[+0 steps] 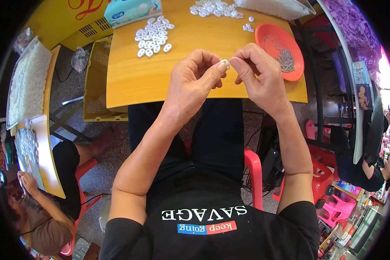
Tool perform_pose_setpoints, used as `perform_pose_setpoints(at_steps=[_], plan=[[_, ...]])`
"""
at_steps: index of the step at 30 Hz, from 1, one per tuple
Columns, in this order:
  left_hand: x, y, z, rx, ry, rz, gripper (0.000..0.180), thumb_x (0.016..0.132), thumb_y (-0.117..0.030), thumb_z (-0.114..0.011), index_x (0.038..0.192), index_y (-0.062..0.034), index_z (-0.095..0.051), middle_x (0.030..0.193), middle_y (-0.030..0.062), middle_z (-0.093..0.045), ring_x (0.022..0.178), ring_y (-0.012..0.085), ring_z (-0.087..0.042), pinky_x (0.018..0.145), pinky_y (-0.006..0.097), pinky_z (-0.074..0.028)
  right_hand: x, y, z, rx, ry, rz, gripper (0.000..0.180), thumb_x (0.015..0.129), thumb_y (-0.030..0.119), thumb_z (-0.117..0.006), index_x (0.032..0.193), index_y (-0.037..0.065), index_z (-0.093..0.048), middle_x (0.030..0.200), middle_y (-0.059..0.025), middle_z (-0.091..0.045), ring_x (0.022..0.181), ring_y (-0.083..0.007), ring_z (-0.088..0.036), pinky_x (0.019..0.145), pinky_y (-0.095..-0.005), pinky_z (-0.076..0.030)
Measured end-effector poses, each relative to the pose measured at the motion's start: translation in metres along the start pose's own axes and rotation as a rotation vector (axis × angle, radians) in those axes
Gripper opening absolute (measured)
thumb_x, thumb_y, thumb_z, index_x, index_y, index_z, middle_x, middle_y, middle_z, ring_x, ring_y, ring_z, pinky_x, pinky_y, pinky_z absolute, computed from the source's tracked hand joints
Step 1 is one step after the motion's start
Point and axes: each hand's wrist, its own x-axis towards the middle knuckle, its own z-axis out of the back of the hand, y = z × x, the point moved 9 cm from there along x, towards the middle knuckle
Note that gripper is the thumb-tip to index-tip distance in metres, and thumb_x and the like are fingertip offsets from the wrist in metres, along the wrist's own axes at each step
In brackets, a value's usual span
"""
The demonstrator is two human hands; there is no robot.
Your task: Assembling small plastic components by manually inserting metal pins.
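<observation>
Right, the wooden surface (134, 82) fills the far middle of the view, yellow-orange and slanting a little. At its far left edge sits a pale blue tissue pack (132, 11), and at the far right edge a tray of white pieces (275, 6), one of each. On the right rests one orange dish (271, 37) holding a tangle of thin metal pins (284, 56), too many and too fine to count. Two loose heaps of small white rings lie on the wood: the left heap (154, 37), some two dozen, and the far heap (214, 9), too crowded to count, with three strays just beside it.

Now the hands, raised together over the near edge. The left hand (193, 82) and the right hand (260, 73) meet at the fingertips, both pinched on a single white ring (224, 63) between them. It is tiny and half hidden by thumbs and forefingers, so which way its long axis runs I cannot tell.
</observation>
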Motion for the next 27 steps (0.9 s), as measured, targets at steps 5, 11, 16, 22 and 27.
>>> perform_pose_setpoints(at_steps=[5,11,16,22,27], plan=[[-0.002,-0.005,-0.005,-0.011,-0.019,-0.087,0.016,0.095,-0.015,-0.065,0.096,0.0005,-0.059,0.081,0.0006,-0.06,0.073,0.008,-0.058,0.068,0.023,-0.048,-0.01,-0.017,-0.009,0.284,-0.069,-0.215,0.014,0.095,0.01,-0.063,0.094,-0.003,-0.058,0.079,-0.0084,-0.062,0.058,-0.0137,-0.064,0.051,-0.0244,-0.05],[-0.004,-0.004,-0.004,0.052,-0.056,-0.099,0.015,0.096,-0.012,-0.064,0.096,0.0013,-0.059,0.083,0.0023,-0.062,0.074,0.0085,-0.06,0.068,0.024,-0.049,-0.015,-0.024,-0.017,0.467,-0.099,-0.28,0.015,0.098,0.01,-0.06,0.095,-0.004,-0.057,0.08,-0.0074,-0.064,0.064,-0.0122,-0.065,0.055,-0.024,-0.053],[-0.007,-0.005,-0.005,-0.042,-0.124,-0.148,0.012,0.096,-0.008,-0.063,0.096,0.003,-0.06,0.081,0.0035,-0.063,0.072,0.0089,-0.062,0.067,0.023,-0.051,-0.019,-0.032,-0.025,0.611,-0.152,-0.354,0.016,0.099,0.012,-0.06,0.095,-0.004,-0.057,0.08,-0.0066,-0.064,0.067,-0.012,-0.066,0.059,-0.0242,-0.054],[0.006,0.004,0.001,0.044,-0.187,-0.157,0.012,0.095,-0.008,-0.064,0.094,0.0039,-0.06,0.081,0.0047,-0.064,0.07,0.0094,-0.062,0.065,0.023,-0.051,-0.019,-0.055,-0.039,0.651,-0.231,-0.409,0.016,0.099,0.013,-0.06,0.095,-0.002,-0.059,0.079,-0.005,-0.063,0.066,-0.0102,-0.063,0.061,-0.0241,-0.054],[0.028,0.033,0.017,0.069,-0.138,-0.089,0.012,0.095,-0.009,-0.064,0.098,0.0019,-0.061,0.083,0.0047,-0.064,0.073,0.0101,-0.062,0.068,0.024,-0.05,-0.013,-0.082,-0.047,0.545,-0.139,-0.551,0.016,0.097,0.014,-0.062,0.095,-0.002,-0.062,0.077,-0.0032,-0.062,0.063,-0.0087,-0.061,0.058,-0.024,-0.052]])
